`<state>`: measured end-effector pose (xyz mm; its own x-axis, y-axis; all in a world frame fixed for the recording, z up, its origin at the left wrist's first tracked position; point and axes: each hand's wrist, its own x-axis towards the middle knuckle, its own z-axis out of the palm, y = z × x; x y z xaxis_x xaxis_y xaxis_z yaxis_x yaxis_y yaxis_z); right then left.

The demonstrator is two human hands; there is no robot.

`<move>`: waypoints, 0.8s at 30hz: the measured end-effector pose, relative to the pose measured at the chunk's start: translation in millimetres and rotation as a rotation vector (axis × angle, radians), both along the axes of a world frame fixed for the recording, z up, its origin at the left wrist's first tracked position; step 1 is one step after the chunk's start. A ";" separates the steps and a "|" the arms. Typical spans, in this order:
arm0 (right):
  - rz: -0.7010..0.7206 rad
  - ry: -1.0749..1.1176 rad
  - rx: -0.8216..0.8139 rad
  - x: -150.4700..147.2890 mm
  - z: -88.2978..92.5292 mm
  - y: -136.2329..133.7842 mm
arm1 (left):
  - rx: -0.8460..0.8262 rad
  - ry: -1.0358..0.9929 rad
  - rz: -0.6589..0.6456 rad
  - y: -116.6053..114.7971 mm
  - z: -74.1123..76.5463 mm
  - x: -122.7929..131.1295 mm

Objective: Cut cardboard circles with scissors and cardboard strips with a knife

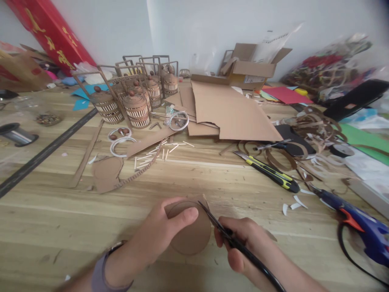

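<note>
A round piece of cardboard (194, 235) with a pencilled circle along its upper part is gripped by my left hand (170, 221), thumb on top and fingers underneath. My right hand (243, 239) is closed on a pair of black scissors (232, 239). The blades lie at the upper right edge of the cardboard, where a small corner of waste sticks out. Whether the blades are apart is hard to make out. Part of the scissor handles is hidden by my right fingers. Beyond my hands lies a cut cardboard scrap (106, 172).
A yellow-black utility knife (270, 172) and a blue glue gun (355, 219) lie to the right. Several small lidded baskets with handles (136, 109) stand at the back left. Cardboard sheets (234, 109), short wooden sticks (165, 154) and a long black strip (48, 150) are also on the table.
</note>
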<state>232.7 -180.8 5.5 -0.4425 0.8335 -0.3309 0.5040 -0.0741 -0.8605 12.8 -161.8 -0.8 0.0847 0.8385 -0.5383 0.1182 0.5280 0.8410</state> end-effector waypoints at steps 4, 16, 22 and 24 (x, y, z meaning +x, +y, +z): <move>0.014 -0.007 0.002 1.5 -3.1 -0.6 | -0.003 0.035 -0.011 0.4 1.6 -1.3; 0.009 0.026 -0.001 -2.3 2.3 1.2 | -0.013 0.053 0.030 0.1 1.5 -0.2; -0.006 0.013 -0.008 -2.4 2.4 0.5 | -0.015 0.054 0.032 0.4 0.0 -1.8; -0.009 0.018 -0.008 -2.5 3.1 0.5 | -0.014 0.051 0.028 0.8 -1.2 -2.3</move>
<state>230.2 -180.2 8.5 -0.4410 0.8346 -0.3302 0.4881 -0.0857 -0.8686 10.6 -161.0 -2.1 0.0333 0.8328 -0.5526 0.1460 0.5430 0.8270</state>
